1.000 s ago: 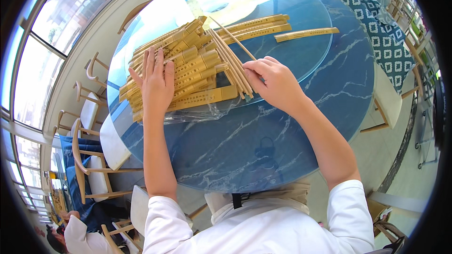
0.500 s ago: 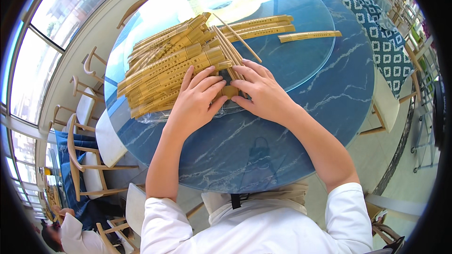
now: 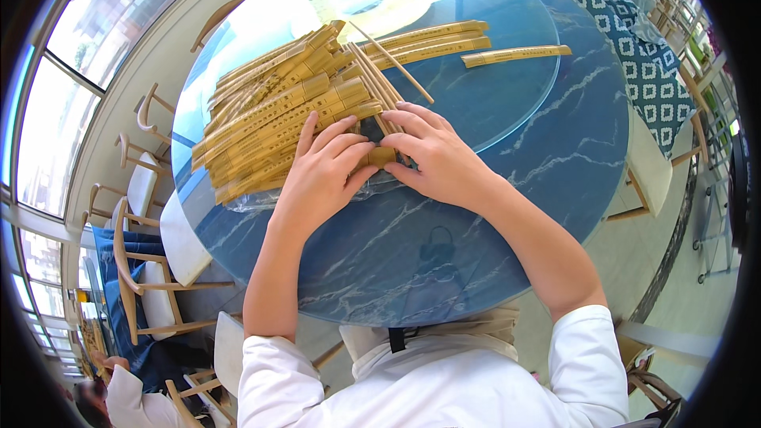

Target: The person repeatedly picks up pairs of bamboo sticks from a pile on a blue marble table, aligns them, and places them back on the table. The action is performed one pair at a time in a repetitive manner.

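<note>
A short piece of a brown paper chopstick sleeve (image 3: pixel 380 157) shows between my two hands near the middle of the table. My left hand (image 3: pixel 323 166) grips its left side with thumb and fingers, while its index finger sticks out over the pile. From the right, my right hand (image 3: pixel 434 150) pinches the same sleeve; the rest of it is hidden by the fingers. Just beyond lies a big pile of paper-sleeved chopsticks (image 3: pixel 277 123), partly on clear plastic. Several bare wooden chopsticks (image 3: pixel 371 71) lean along the pile's right side, beyond my right fingertips.
Several sleeved chopsticks (image 3: pixel 432 46) lie at the back on the glass turntable (image 3: pixel 507 103), and a single one (image 3: pixel 515 55) sits farther right. The round blue marbled table (image 3: pixel 380 269) is ringed by wooden chairs (image 3: pixel 158 289). A person (image 3: pixel 131 396) is at the lower left.
The view has shifted slightly. My hands stay close together, with small finger movements, and a little more of the brown sleeve shows between them. The pile looks unchanged.
</note>
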`<action>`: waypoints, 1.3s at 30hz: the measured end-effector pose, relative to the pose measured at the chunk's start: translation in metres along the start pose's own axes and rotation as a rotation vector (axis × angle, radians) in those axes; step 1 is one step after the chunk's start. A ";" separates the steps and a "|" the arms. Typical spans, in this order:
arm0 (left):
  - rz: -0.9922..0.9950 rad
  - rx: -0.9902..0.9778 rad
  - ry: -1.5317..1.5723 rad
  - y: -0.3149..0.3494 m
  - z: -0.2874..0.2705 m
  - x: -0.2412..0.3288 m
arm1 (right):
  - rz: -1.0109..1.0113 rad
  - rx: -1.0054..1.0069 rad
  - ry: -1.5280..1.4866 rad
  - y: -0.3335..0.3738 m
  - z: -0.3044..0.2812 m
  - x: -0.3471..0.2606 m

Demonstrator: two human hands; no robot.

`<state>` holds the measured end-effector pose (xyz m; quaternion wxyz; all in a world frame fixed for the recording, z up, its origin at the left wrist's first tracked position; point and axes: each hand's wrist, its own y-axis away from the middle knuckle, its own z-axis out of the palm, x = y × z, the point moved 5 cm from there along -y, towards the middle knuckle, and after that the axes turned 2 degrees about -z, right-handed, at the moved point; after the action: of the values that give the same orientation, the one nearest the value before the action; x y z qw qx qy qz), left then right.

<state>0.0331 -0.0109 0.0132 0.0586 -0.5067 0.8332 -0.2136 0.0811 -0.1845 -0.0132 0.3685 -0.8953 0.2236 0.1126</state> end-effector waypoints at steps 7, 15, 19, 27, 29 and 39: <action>0.015 -0.001 -0.003 0.000 0.000 0.003 | -0.018 0.010 -0.021 0.002 0.005 0.001; 0.022 -0.015 -0.003 -0.002 0.001 0.004 | 0.066 0.081 -0.076 0.003 0.013 0.006; 0.004 0.013 0.013 -0.001 -0.001 0.004 | 0.018 0.206 -0.018 -0.004 -0.005 -0.002; -0.043 0.157 0.073 -0.003 -0.002 0.004 | 0.368 0.833 -0.645 0.002 -0.090 0.041; -0.078 0.237 0.127 0.000 -0.009 0.002 | 0.370 0.846 -0.686 0.002 -0.090 0.048; -0.206 0.150 0.134 0.002 -0.006 0.006 | 0.346 0.799 -1.011 -0.001 -0.096 0.035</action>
<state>0.0271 -0.0135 0.0185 0.0184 -0.5682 0.7607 -0.3132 0.1164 -0.2631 0.0423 0.7079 -0.4782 0.1882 0.4846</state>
